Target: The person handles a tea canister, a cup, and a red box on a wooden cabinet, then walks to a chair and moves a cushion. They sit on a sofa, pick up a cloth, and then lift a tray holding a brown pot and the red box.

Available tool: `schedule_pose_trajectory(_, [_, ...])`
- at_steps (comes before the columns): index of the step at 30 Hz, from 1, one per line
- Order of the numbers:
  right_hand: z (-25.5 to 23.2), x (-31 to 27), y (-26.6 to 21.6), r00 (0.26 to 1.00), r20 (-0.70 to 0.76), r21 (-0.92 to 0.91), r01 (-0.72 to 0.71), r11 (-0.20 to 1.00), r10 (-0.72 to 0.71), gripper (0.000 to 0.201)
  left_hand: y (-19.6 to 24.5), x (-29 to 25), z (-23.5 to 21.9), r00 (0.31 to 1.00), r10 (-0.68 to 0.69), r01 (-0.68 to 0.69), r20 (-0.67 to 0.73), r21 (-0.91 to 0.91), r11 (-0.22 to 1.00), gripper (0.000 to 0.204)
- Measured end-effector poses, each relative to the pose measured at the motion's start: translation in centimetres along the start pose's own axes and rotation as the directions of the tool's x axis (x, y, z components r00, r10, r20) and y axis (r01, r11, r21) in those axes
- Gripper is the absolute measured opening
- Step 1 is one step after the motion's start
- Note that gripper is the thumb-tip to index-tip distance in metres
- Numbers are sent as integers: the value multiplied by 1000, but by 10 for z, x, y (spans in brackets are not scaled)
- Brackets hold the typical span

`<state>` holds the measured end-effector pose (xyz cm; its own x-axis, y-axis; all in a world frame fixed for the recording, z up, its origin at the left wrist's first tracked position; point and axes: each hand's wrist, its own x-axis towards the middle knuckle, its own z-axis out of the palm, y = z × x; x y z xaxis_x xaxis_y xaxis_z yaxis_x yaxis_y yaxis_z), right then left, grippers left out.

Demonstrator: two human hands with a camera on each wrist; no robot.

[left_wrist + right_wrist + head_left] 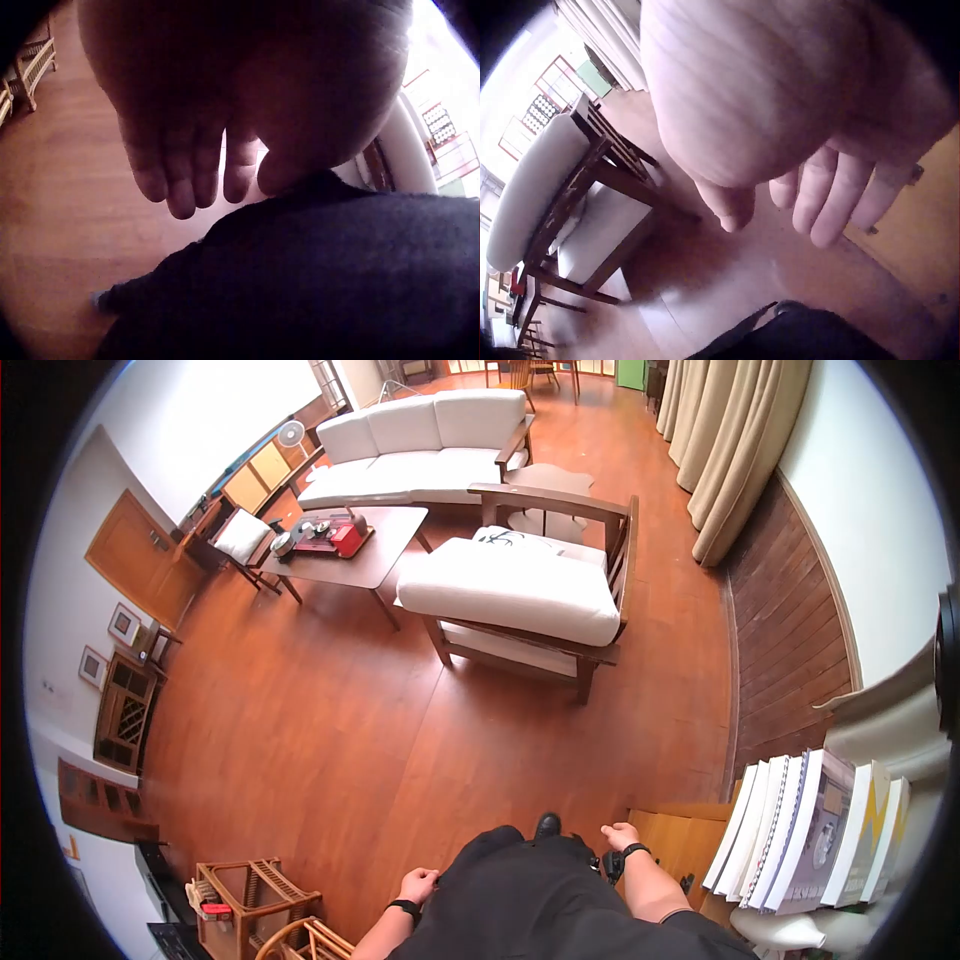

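My left hand (420, 883) hangs beside the dark trousers (510, 855) with nothing in it. In the left wrist view its fingers (180, 176) point loosely downward, and the thumb comes close to the dark cloth (330, 255). On the other side, my right hand (620, 836) is held out near the wooden cabinet (675, 832). Its relaxed fingers (832, 195) and thumb stand apart in the right wrist view, holding nothing. Both wrists wear black bands, and a black shoe (547, 825) shows on the floor between the hands.
Ahead stands a white-cushioned armchair (510, 590), with a coffee table (395, 540) bearing a red tea tray (318, 538) to its left. Beyond is a long sofa (425, 435). Upright books (800, 830) line the right side; a rattan stand (250, 905) is at lower left.
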<state>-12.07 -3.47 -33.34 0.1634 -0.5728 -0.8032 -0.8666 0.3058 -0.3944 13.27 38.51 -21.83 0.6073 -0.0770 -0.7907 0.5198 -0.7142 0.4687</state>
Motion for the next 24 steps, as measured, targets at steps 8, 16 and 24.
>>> schedule_pose_trajectory(8, [7,26,-68,995,60,-358,91,929,-75,91,-60,18,4,994,66,-71,-86,-56,996,25])
schedule_pose_trajectory(16, [13,22,-215,967,58,-504,244,828,-250,101,-132,137,24,990,134,-137,31,325,936,48])
schedule_pose_trajectory(24, [47,14,-377,692,-15,-510,616,601,-722,108,94,183,-71,999,32,-33,-9,-337,941,23])
